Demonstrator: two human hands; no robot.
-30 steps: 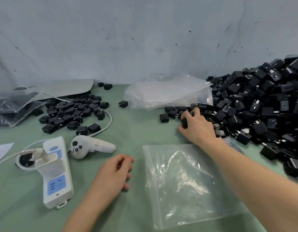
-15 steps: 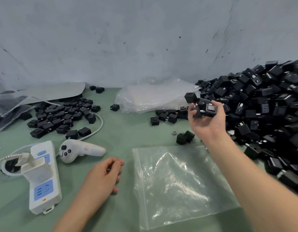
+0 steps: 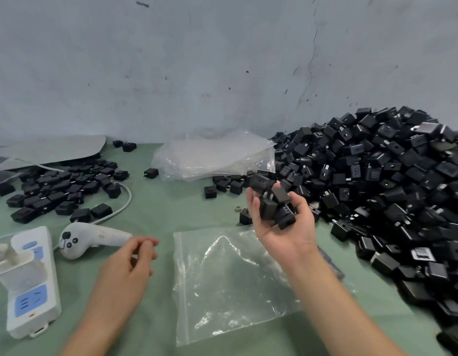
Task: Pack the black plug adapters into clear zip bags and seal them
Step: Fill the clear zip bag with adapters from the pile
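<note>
A clear zip bag [image 3: 230, 281] lies flat on the green table in front of me. My right hand [image 3: 282, 222] is raised palm up just above the bag's far edge, its fingers curled round several black plug adapters [image 3: 273, 201]. My left hand [image 3: 127, 265] rests on the table left of the bag with loosely curled fingers and holds nothing. A big heap of black adapters [image 3: 377, 181] fills the right side.
A stack of empty clear bags [image 3: 215, 155] lies against the wall. A smaller group of adapters [image 3: 61, 188] sits at the left, with a white controller [image 3: 89, 238], a white power strip [image 3: 30, 283] and its cable. Filled bags [image 3: 1, 173] lie at the far left.
My right hand took adapters from the edge of the heap, lifted and turned palm up, and now cups several above the bag. One or two adapters dropped near the bag's far edge.
</note>
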